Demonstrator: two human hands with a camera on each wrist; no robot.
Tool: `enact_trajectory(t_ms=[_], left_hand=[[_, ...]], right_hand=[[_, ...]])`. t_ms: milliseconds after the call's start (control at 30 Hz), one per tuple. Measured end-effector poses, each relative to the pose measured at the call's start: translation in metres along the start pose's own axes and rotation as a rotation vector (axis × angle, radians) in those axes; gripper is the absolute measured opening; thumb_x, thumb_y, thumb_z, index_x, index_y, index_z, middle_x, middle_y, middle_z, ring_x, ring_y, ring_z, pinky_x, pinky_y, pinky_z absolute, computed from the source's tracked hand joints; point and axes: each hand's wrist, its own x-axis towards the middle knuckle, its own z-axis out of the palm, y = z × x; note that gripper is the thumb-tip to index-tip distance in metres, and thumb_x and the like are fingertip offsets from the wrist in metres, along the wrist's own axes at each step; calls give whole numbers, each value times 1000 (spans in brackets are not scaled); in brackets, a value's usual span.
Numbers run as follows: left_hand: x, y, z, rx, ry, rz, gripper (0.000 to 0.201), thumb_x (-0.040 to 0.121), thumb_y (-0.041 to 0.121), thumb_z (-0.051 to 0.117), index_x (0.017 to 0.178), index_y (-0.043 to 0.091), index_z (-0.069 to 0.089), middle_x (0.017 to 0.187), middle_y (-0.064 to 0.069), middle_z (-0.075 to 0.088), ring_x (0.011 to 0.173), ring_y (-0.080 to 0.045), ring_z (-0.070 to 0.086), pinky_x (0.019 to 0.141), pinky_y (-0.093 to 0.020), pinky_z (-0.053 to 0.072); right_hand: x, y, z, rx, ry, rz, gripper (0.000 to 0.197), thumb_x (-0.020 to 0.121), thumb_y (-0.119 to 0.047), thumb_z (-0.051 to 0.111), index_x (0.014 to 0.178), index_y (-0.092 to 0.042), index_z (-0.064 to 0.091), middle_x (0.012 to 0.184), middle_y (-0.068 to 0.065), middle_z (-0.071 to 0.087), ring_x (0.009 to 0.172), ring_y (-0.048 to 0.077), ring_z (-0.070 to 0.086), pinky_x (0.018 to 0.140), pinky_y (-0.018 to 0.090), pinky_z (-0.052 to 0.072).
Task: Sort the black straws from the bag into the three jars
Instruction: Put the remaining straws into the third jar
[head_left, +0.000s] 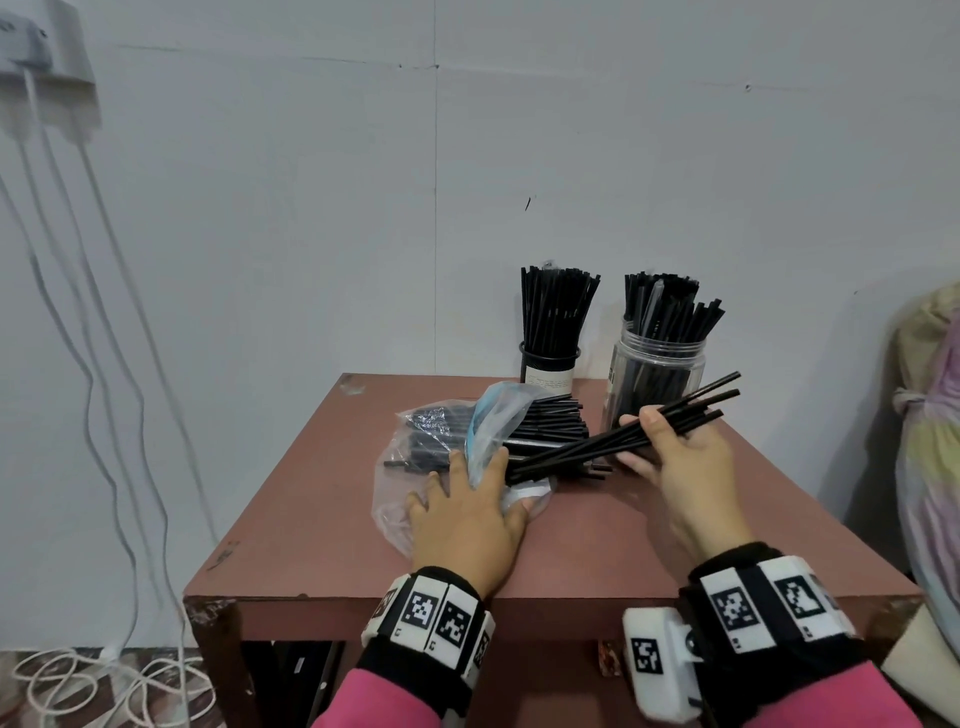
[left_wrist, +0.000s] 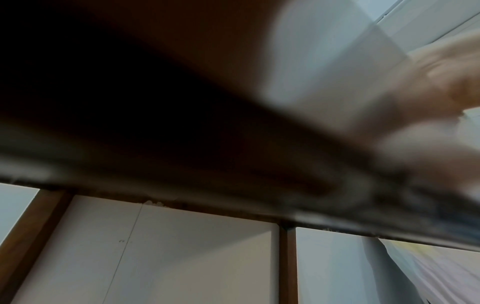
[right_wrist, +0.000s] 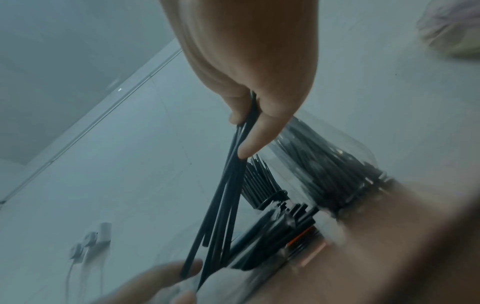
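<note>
Black straws (head_left: 623, 439) pinched in right hand (head_left: 680, 467), left hand (head_left: 467, 512) flat, fingers spread on plastic bag (head_left: 415, 447), two full jars (head_left: 655, 371) far right

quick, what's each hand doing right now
Left hand: open, fingers spread flat, pressing down the plastic bag.
Right hand: gripping a small bunch of black straws.

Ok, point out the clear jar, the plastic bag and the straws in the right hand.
clear jar (head_left: 655, 364), head view, its transparent wall.
plastic bag (head_left: 400, 499), head view, its clear left side.
held straws (head_left: 587, 447), head view, mid-length of the bundle.
</note>
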Motion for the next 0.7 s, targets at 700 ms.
enact_trajectory(t_ms=[700], left_hand=[[3, 0, 2, 12, -9, -8, 59, 95, 63, 25, 148, 45, 8, 162, -8, 5, 144, -35, 16, 115, -54, 12]], right_hand=[[54, -143, -5, -114, 84, -455, 15, 96, -10, 55, 83, -18, 56, 83, 2, 65, 77, 8, 71, 63, 24, 57]])
